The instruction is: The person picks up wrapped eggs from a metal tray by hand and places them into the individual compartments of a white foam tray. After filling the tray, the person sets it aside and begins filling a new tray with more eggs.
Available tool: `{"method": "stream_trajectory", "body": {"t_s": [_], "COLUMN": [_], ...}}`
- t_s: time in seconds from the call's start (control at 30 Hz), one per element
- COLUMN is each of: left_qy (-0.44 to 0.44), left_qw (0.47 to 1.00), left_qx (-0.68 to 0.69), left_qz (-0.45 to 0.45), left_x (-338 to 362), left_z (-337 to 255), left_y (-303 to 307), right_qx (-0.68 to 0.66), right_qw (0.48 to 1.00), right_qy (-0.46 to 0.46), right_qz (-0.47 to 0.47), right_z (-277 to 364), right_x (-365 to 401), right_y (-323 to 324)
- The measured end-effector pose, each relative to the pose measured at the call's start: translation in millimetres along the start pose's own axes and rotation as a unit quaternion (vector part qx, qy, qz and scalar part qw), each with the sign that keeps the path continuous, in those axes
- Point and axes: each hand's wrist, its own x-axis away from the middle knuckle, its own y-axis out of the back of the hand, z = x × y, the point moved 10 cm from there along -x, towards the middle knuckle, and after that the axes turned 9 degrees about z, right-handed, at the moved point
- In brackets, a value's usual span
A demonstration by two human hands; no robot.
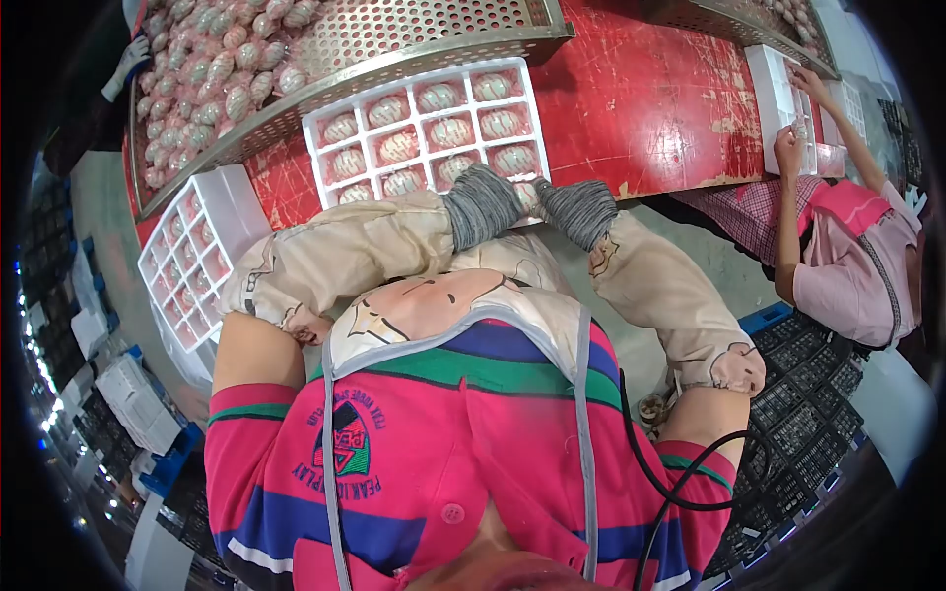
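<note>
My left hand, in a grey knit glove, reaches over the near edge of a white foam box lying on the red table. My right hand, gloved alike, comes in from the other side. Between them, at the box's near right corner, the hands close on a net-wrapped fruit; their individual fingers are hard to make out. Wrapped fruits fill the visible cells of the box, one per cell. My left hand and sleeve cover part of its near row.
A perforated metal tray heaped with wrapped fruits stands behind the box. Another filled foam box tilts at the left. A gloved hand is at far left. A co-worker handles a white box at right on the red table.
</note>
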Motion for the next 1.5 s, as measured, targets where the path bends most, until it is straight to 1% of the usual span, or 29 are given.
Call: {"method": "stream_trajectory", "body": {"t_s": [0.03,0.1,0.23,0.3,0.33,0.37,0.4,0.43,0.5,0.53,0.57,0.6,0.67,0.77,0.83,0.9,0.97,1.0,1.03,1.1,1.17,1.23,1.27,1.3,1.37,1.4,1.43,1.47,1.5], "left_qy": [0.001,0.068,0.046,0.124,0.023,0.040,0.066,0.102,0.141,0.229,0.356,0.462,0.493,0.489,0.478,0.461,0.407,0.414,0.416,0.369,0.382,0.413,0.410,0.382,0.328,0.204,0.208,0.203,0.198], "left_qw": [1.000,0.994,0.995,0.973,0.989,0.987,0.981,0.933,0.894,0.893,0.904,0.881,0.868,0.871,0.876,0.883,0.903,0.893,0.892,0.886,0.879,0.893,0.895,0.901,0.898,0.827,0.824,0.777,0.725], "left_qx": [0.004,0.045,0.043,0.145,0.133,0.120,0.054,0.008,0.136,-0.023,0.057,0.094,0.064,0.028,0.037,0.059,0.109,0.172,0.170,0.273,0.272,0.177,0.174,0.180,0.198,0.429,0.433,0.483,0.530], "left_qz": [-0.001,0.073,0.073,0.133,0.061,-0.096,-0.176,-0.346,-0.404,-0.386,-0.228,-0.029,-0.005,-0.042,-0.048,-0.067,-0.082,-0.051,-0.052,-0.064,-0.079,-0.031,-0.033,-0.094,-0.215,-0.301,-0.300,-0.348,-0.393], "left_x": [-10,-34,-27,-7,7,12,27,62,108,128,131,145,154,144,129,136,137,142,148,146,141,130,125,122,124,134,149,167,181], "left_z": [3,22,12,31,25,52,84,123,232,277,333,377,420,444,448,450,442,445,447,447,438,442,444,450,467,460,438,406,369], "left_y": [-10,-52,-35,-13,14,26,50,88,109,110,86,54,26,21,12,13,20,11,5,-15,-8,-8,-8,-4,-7,2,22,51,67], "right_qx": [0.002,0.065,0.034,0.000,0.004,0.037,0.067,0.065,0.043,0.049,0.051,0.041,0.030,-0.006,-0.011,-0.064,-0.089,-0.100,-0.109,-0.120,-0.126,-0.136,-0.144,-0.145,-0.233,-0.231,-0.292,-0.353,-0.355], "right_qw": [1.000,0.993,0.998,0.999,0.999,0.999,0.998,0.998,0.998,0.998,0.997,0.998,0.998,0.997,0.998,0.992,0.991,0.988,0.982,0.981,0.972,0.966,0.961,0.961,0.897,0.899,0.870,0.837,0.838], "right_qy": [0.001,0.033,0.038,0.022,0.028,0.014,-0.001,0.000,0.017,-0.002,-0.008,-0.002,-0.009,-0.027,-0.043,-0.055,-0.067,-0.058,-0.049,-0.050,-0.025,-0.029,-0.027,-0.031,0.025,0.027,0.008,-0.012,-0.010], "right_qz": [0.003,-0.088,-0.036,-0.031,-0.038,-0.032,-0.022,-0.020,-0.052,-0.049,-0.048,-0.056,-0.058,-0.077,-0.052,-0.092,-0.069,-0.107,-0.148,-0.147,-0.199,-0.219,-0.235,-0.234,-0.376,-0.372,-0.397,-0.419,-0.414], "right_z": [-1,5,11,4,4,1,0,2,3,3,3,3,2,-2,-3,-5,-10,-9,-9,-12,-11,-13,-14,-15,-21,-20,-28,-35,-30], "right_x": [-5,-12,-22,-24,-26,-29,-31,-31,-28,-28,-28,-27,-25,-22,-16,-11,-13,-8,-4,-4,-1,3,5,6,27,28,35,41,43], "right_y": [-7,-8,-13,-11,-10,-15,-21,-24,-18,-16,-14,-13,-13,-15,-20,-11,-23,-20,-12,-12,-12,-10,-8,-14,-7,-10,-14,-20,-21]}}
